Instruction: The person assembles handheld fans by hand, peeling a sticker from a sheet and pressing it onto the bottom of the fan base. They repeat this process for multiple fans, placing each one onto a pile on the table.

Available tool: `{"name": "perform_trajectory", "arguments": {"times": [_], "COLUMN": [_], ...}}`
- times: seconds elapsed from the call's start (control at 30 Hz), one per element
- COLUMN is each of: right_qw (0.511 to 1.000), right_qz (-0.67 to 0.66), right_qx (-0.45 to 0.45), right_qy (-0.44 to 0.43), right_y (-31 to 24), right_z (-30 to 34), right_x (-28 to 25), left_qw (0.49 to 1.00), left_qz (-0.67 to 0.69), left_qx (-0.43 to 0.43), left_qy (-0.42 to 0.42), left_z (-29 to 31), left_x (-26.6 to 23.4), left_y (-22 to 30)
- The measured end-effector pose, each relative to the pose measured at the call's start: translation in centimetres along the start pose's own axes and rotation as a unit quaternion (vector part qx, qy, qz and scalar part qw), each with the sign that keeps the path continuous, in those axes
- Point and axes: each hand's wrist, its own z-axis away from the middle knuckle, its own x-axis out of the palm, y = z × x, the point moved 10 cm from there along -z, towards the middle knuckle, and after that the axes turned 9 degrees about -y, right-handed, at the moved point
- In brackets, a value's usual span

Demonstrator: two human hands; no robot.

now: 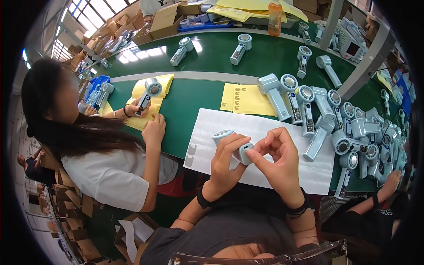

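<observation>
Brace the pale-blue fan [221, 134] inside the curled left hand [225, 163] so the right hand [280, 160], thumb at the handle end [245, 154] but pinch hard to tell, can work gently

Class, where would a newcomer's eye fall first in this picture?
Probably on the heap of glossy pale-blue handheld fans at the right of the green bench. Next, near the centre, the wearer's left hand grips a round-headed pale-blue fan while the right hand touches its end, above a white rectangular sheet. At the top, right of centre, stands a bottle of orange liquid.
</observation>
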Motion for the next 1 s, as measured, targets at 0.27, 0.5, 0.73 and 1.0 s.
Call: {"name": "perform_trajectory", "arguments": {"times": [0.27,0.5,0.73,1.0], "right_qw": [0.996,0.987,0.996,1.0], "right_qz": [-0.074,-0.146,-0.068,0.002], "right_qx": [0.04,0.066,0.039,0.004], "right_qy": [-0.025,-0.031,-0.03,-0.008], "right_y": [1.0,1.1,0.6,-0.5], "right_z": [-0.4,-0.4,-0.3,-0.3], "right_x": [-0.1,0.1,0.0,0.2], "left_qw": [1.0,1.0,1.0,1.0], "left_qz": [0.008,0.002,0.012,0.009], "left_qx": [-0.007,-0.005,-0.009,-0.011], "left_qy": [-0.006,-0.006,-0.004,-0.004], "left_z": [-0.2,-0.3,-0.2,-0.1], "left_x": [0.1,-0.1,-0.1,-0.2], "left_y": [-0.5,-0.1,-0.2,0.0]}}
